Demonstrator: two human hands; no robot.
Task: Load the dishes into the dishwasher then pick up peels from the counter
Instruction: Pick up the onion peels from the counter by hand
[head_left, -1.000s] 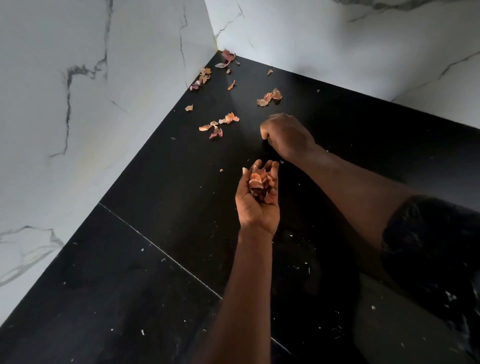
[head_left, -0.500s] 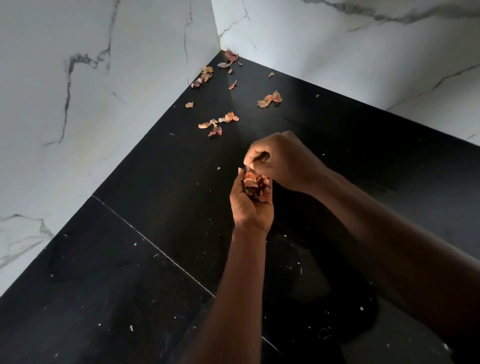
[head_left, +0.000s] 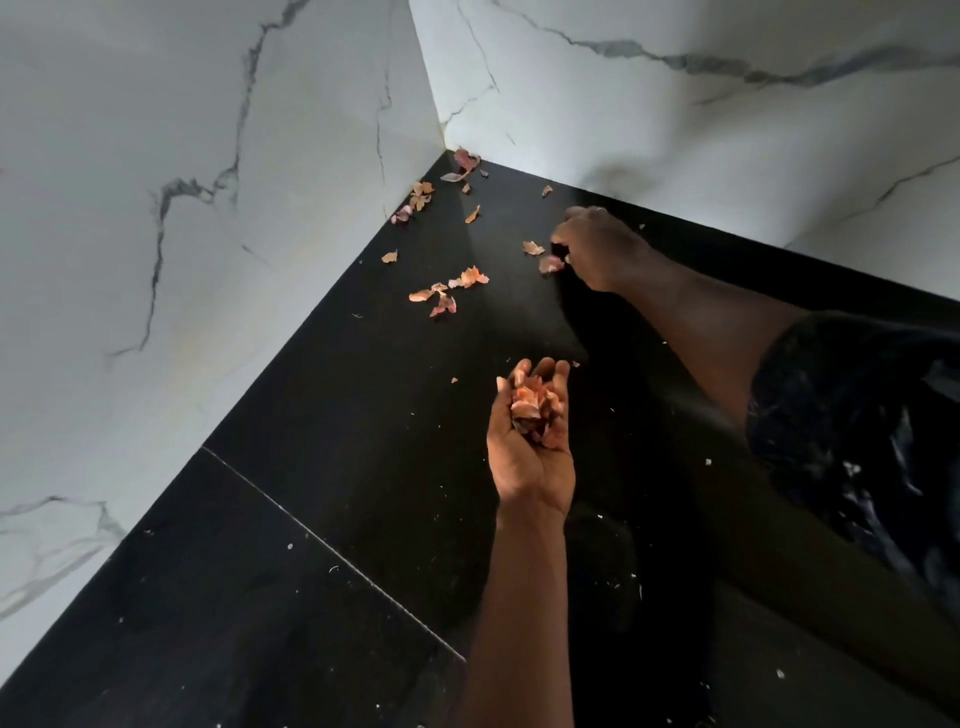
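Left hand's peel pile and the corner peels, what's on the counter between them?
Head view: a loose peel cluster and one lone peel on the black counter.

No text, label, brand, number or sign can be read
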